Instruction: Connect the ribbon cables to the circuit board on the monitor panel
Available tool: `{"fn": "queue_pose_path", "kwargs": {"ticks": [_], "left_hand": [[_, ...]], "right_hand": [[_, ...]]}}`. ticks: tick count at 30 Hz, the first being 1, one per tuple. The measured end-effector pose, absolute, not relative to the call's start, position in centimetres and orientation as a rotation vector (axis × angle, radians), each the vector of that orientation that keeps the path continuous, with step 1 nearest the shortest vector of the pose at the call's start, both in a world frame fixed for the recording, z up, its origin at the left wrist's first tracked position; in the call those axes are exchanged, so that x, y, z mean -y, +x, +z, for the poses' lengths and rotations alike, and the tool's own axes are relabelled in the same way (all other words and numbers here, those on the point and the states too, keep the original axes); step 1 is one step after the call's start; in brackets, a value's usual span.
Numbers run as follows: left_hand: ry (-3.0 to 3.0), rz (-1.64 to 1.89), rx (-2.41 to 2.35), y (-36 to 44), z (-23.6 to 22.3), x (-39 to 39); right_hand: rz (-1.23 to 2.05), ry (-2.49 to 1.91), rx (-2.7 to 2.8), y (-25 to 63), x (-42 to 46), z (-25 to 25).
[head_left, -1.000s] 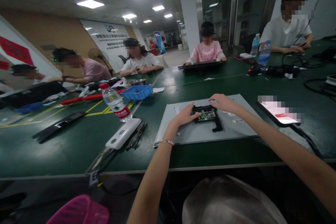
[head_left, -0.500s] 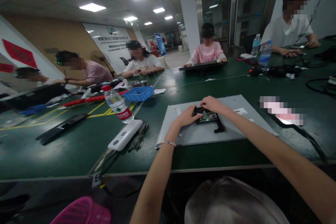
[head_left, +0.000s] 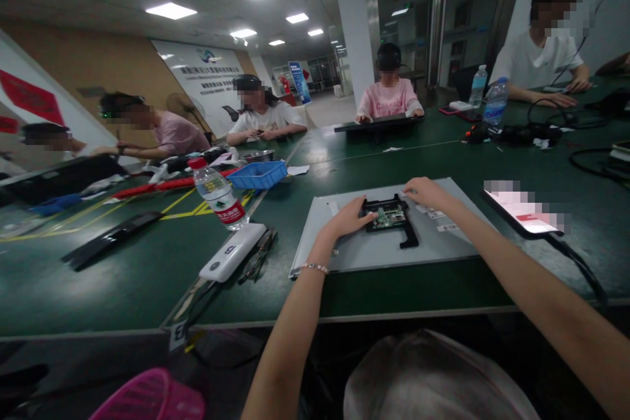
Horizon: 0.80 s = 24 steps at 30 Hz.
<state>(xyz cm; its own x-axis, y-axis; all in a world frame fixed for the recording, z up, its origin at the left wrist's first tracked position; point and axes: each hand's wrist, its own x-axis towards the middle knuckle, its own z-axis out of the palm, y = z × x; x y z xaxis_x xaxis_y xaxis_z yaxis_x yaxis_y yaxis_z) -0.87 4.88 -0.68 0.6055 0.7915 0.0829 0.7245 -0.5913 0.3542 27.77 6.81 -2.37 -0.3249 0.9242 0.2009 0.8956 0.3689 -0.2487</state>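
A black plastic bracket (head_left: 409, 232) with a green circuit board (head_left: 391, 215) inside it lies on a flat grey panel (head_left: 354, 254). My left hand (head_left: 347, 218) grips the bracket's left side, the thumb reaching over towards the board. To the right of the bracket, apart from it, my right hand (head_left: 427, 193) is closed in a pinch above the panel's upper right part. Whatever is between those fingertips is too small to make out. White labels (head_left: 447, 228) show on the panel below the right hand.
Left of the panel are a white power bank (head_left: 233, 252), glasses (head_left: 258, 256), a water bottle (head_left: 219, 195) and a blue tray (head_left: 259, 175). A lit phone (head_left: 524, 210) with a cable lies to the right. Several people sit around the green table (head_left: 147, 295).
My right hand has moved right, from the bracket's top edge to beside it, uncovering the bracket's upper right corner. My left hand stays on the bracket.
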Motion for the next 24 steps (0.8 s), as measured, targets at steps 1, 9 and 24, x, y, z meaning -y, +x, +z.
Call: {"fn": "queue_pose_path", "kwargs": {"ticks": [1,9,24], "left_hand": [[2.547,0.332,-1.235,-0.9,-0.6,-4.9],[2.484,0.322,-1.176,-1.1,-0.4,-4.9],[2.528,0.216,-1.167,-0.9,-0.2,-4.5]], "right_hand": [[0.143,-1.584,2.323,27.9,-6.8,-2.3],[0.07,-1.492,2.426,27.9,-5.8,-1.6],[-0.153,-1.552,2.304,24.8,-5.9,-0.7]]}}
